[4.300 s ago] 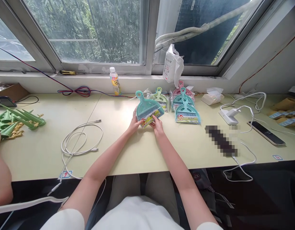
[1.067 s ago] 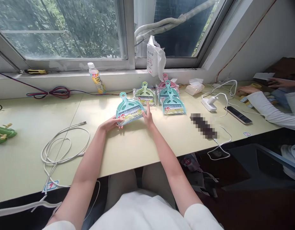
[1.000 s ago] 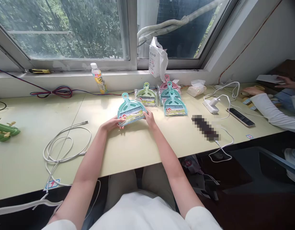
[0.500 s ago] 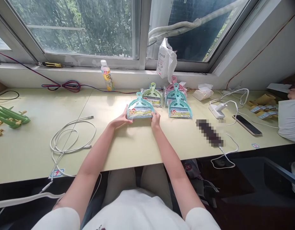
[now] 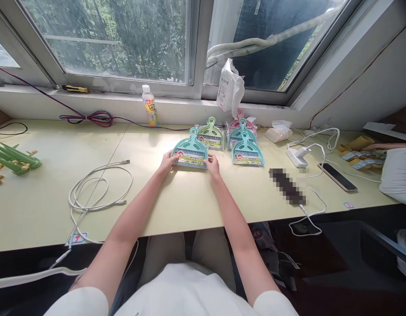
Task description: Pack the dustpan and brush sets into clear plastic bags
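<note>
Between my hands is a light-blue dustpan and brush set (image 5: pixel 191 150) in clear wrapping, with a printed label across its front. My left hand (image 5: pixel 167 163) grips its left edge, thumb on the front. On the right edge my right hand (image 5: pixel 212 166) holds it with the thumb near the lower corner. Just behind stands a wrapped green dustpan set (image 5: pixel 211 132). To the right, a second light-blue dustpan set (image 5: pixel 246 151) is in front of a teal dustpan set (image 5: pixel 242 128) and a pink one (image 5: pixel 240 116).
A bottle (image 5: pixel 150 106) stands at the back by the sill. A coiled white cable (image 5: pixel 100 193) lies left. On the right are a tissue pack (image 5: pixel 278 131), a power strip (image 5: pixel 298 157), a phone (image 5: pixel 338 177) and a pixelated dark object (image 5: pixel 288 186). Another person's sleeve (image 5: pixel 399 175) is at the far right.
My left hand has shifted its hold, its thumb now over the front of the dustpan set. The set has turned slightly and sits a little lower. The other person's arm has moved.
</note>
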Available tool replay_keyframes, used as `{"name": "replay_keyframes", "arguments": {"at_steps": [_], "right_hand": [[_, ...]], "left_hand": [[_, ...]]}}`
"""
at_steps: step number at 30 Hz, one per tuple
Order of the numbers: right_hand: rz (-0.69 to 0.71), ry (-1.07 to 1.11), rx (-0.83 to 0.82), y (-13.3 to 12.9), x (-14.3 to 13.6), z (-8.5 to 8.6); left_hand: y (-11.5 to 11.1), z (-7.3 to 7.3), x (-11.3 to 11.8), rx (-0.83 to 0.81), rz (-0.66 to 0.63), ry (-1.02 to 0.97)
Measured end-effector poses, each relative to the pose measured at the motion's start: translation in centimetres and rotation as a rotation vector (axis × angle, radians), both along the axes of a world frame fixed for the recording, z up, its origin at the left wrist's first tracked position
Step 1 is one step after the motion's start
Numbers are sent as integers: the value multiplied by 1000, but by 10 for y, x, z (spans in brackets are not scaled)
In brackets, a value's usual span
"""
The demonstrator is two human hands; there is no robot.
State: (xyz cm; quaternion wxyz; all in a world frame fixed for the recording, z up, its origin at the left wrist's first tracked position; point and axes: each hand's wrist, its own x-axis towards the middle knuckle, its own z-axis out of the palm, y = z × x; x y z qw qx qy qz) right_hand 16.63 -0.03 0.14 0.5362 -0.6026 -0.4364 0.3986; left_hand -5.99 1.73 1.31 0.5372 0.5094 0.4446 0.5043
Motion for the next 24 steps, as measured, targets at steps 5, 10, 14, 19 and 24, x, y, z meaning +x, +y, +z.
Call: {"name": "replay_keyframes", "arguments": {"at_steps": [5, 10, 14, 19, 24], "right_hand": [[-60, -172, 104, 1, 19, 6], [-186, -361, 135, 14, 53, 5], [-328, -565, 61, 37, 67, 6], [-388, -699, 38, 75, 54, 17], [-380, -707, 8, 97, 37, 23]], "left_hand": [[-6, 0, 11, 105, 34, 237], [-14, 2, 18, 263, 74, 579], [-8, -3, 13, 205, 67, 414], [2, -8, 8, 130, 44, 290], [1, -2, 6, 105, 24, 274]]}}
